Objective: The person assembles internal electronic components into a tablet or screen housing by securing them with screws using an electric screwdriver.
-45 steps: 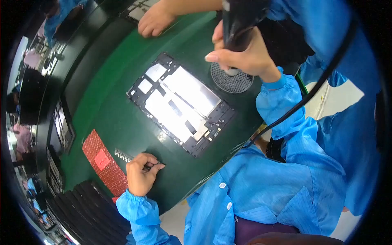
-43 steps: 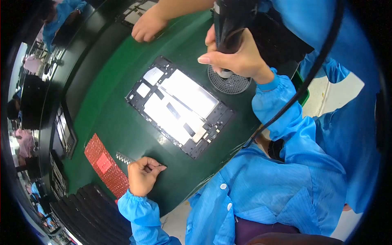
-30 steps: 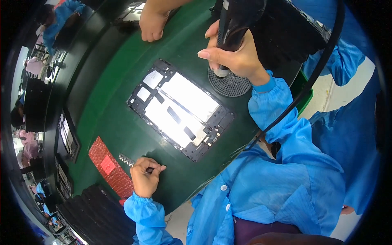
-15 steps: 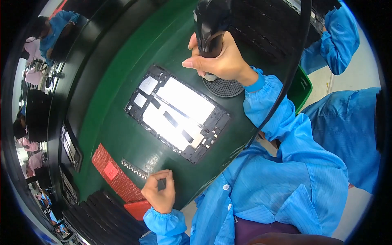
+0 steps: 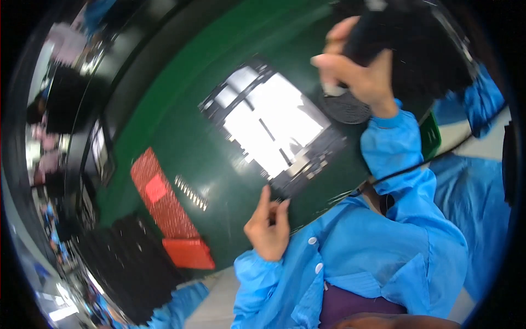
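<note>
An opened tablet [image 5: 279, 126] with bright silvery plates and a black frame lies at a slant on the green table. My left hand [image 5: 267, 233] is just below its near corner, thumb and forefinger apart, the other fingers curled; nothing shows between them. Motion blurs my right hand [image 5: 364, 77], which is wrapped around a dark handheld tool [image 5: 359, 46] beyond the tablet's right side. The tool's outline merges with the black stack behind it. Under its pale tip [image 5: 332, 90] sits a round dark mesh disc [image 5: 346, 108].
Left of the tablet lie a strip of small metal pieces [image 5: 191, 193], a red bubble-wrap pouch [image 5: 172, 211] and a black stack [image 5: 123, 263]. Another black stack [image 5: 416, 49] stands far right. A black cable [image 5: 449, 148] crosses my right sleeve; a co-worker's blue sleeve [image 5: 485, 101] is beyond.
The whole view has shifted, so the table things sit differently in it. My left hand has come up to the tablet's near corner, its thumb and forefinger parting. My right hand still grips the tool.
</note>
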### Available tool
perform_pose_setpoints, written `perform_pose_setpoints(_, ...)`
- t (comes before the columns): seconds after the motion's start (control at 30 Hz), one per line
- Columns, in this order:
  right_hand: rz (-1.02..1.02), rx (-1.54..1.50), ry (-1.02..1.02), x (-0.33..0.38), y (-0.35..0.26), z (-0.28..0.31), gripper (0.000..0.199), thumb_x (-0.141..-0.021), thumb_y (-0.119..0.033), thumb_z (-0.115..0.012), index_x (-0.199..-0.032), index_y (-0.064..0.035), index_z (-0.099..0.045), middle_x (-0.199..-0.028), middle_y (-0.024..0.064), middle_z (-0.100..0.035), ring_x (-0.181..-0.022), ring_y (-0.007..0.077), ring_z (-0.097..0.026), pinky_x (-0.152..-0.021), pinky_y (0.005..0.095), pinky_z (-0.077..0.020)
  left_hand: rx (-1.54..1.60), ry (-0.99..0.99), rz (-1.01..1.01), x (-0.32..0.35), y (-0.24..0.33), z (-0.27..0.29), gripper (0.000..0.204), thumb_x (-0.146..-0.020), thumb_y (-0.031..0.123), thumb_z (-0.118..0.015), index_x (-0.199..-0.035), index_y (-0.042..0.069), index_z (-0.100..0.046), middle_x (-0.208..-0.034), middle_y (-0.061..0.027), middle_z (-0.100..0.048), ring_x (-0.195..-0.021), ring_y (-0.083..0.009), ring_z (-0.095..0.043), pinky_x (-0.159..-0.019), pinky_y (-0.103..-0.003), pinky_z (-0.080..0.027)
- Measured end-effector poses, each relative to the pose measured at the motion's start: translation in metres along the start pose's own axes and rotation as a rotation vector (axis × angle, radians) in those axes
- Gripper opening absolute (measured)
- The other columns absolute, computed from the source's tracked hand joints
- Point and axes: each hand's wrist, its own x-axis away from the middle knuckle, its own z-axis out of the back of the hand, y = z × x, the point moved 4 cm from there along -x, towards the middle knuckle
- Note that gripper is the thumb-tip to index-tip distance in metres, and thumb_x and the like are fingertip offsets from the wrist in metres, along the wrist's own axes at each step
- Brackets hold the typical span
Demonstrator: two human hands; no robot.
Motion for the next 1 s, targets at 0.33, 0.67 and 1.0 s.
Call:
perform_pose_setpoints(0.33,-0.105,-0.414,-0.310,-0.023,-0.025,-0.149,0.030,-0.070,-0.003,-0.074,-0.089,0.0000,-0.052,-0.058,0.0040,-0.059,-0.048,0.0090,-0.056,-0.043,0.0217,-0.0439,-0.039,0.086,-0.269,-0.001,0.002,0.009,0.027,-0.076,-0.004,-0.063,-0.102,-0.001,-0.063,-0.076,-0.0137,-0.059,-0.064,-0.0203,-0.058,-0.058,-0.030,-0.046)
perform_pose_setpoints(0.67,-0.204,-0.291,-0.365,-0.033,-0.001,-0.185,0.031,-0.071,0.000,-0.072,-0.092,0.0002,-0.048,-0.056,0.0045,-0.056,-0.047,0.0102,-0.055,-0.046,0.0235,-0.0436,0.201,0.253,-0.238,0.003,-0.030,0.018,0.013,-0.081,-0.002,-0.059,-0.093,-0.001,-0.063,-0.082,-0.0132,-0.063,-0.067,-0.0200,-0.063,-0.058,-0.028,-0.050)
perform_pose_setpoints(1.0,-0.147,-0.281,-0.369,-0.032,0.005,-0.186,0.030,-0.072,0.002,-0.071,-0.091,-0.0003,-0.048,-0.056,0.0050,-0.057,-0.047,0.0104,-0.055,-0.046,0.0235,-0.0440,0.283,0.215,-0.203,0.004,-0.031,0.021,0.019,-0.082,-0.008,-0.053,-0.098,-0.001,-0.061,-0.088,-0.0146,-0.062,-0.065,-0.0186,-0.063,-0.056,-0.027,-0.050)
